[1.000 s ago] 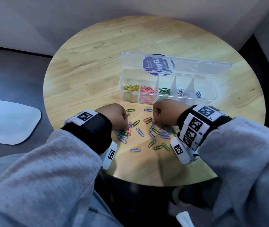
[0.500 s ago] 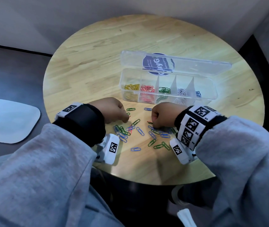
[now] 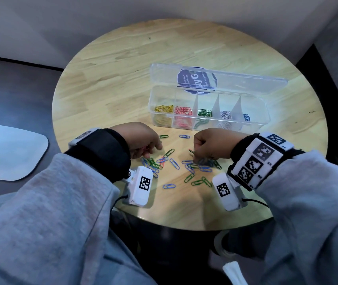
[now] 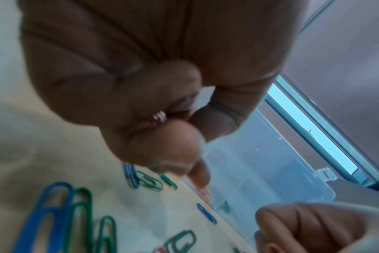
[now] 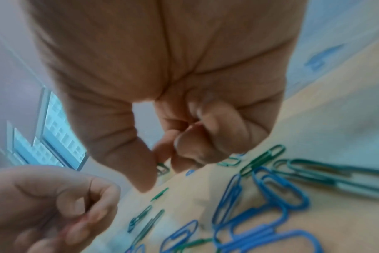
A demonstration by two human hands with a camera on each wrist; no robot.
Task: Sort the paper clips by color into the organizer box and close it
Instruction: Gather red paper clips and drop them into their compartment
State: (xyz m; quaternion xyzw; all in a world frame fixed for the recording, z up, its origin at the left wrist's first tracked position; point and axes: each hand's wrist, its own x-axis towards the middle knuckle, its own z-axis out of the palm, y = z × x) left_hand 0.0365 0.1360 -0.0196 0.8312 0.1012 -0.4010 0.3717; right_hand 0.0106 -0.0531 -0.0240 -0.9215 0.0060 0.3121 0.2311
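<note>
The clear organizer box (image 3: 264,120) stands open on the round wooden table (image 3: 123,83), its lid (image 3: 246,83) tilted back. Its compartments hold yellow (image 3: 164,109), red (image 3: 182,111), green (image 3: 204,113), white (image 3: 225,115) and blue clips (image 3: 246,117). Loose blue and green clips (image 3: 190,171) lie in front of it. My left hand (image 3: 153,151) is curled over the left pile and grips pink-red clips (image 4: 158,119) against the palm. Over the right pile, my right hand (image 3: 195,152) pinches a green clip (image 5: 161,168) between thumb and finger.
Single clips lie apart near the box front, one green (image 3: 163,136) and one blue (image 3: 184,136). A lone blue clip (image 3: 169,186) lies toward the table's near edge. A white flat base (image 3: 9,153) sits on the floor at left.
Both hands have stayed over the loose clips. My left forearm has turned outward and dropped a little. The right hand has sunk slightly onto its pile.
</note>
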